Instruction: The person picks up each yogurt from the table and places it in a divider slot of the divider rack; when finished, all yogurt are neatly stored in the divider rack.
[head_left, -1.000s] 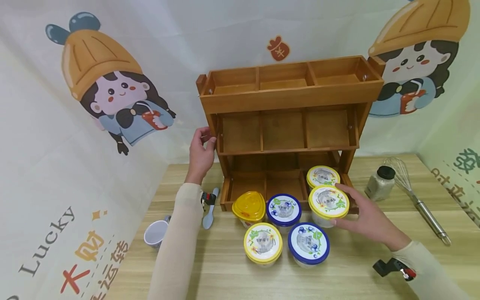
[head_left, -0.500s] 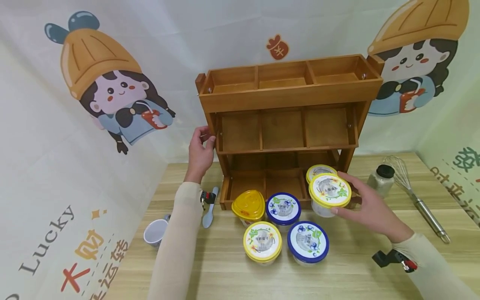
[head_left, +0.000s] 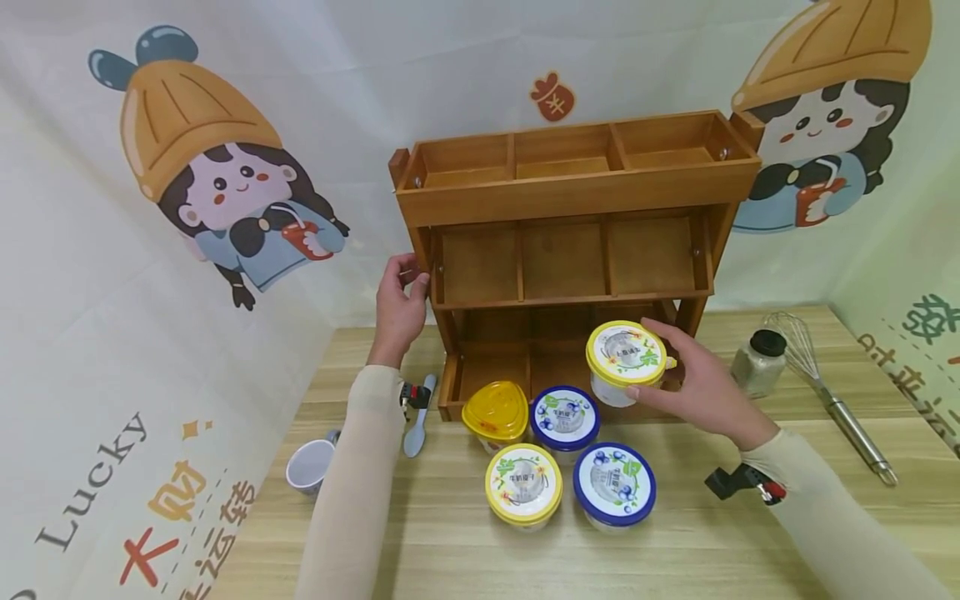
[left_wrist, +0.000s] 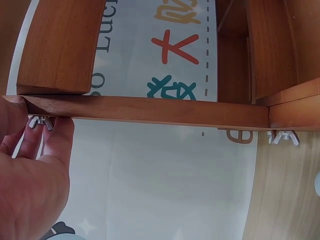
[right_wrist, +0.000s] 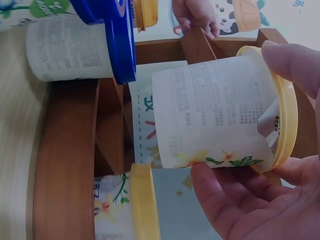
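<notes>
While my left hand (head_left: 400,310) grips the rack (head_left: 577,196), my right hand (head_left: 708,387) holds a yellow-lidded tub (head_left: 624,357), just shifted left along it, still airborne.

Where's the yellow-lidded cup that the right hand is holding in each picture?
Head: the yellow-lidded cup is right of centre, in the right hand.
Left wrist: it's not in this picture.
Right wrist: it's big, right of the middle, and looks sideways there.
Shared landmark: the wooden rack shows in all three.
</notes>
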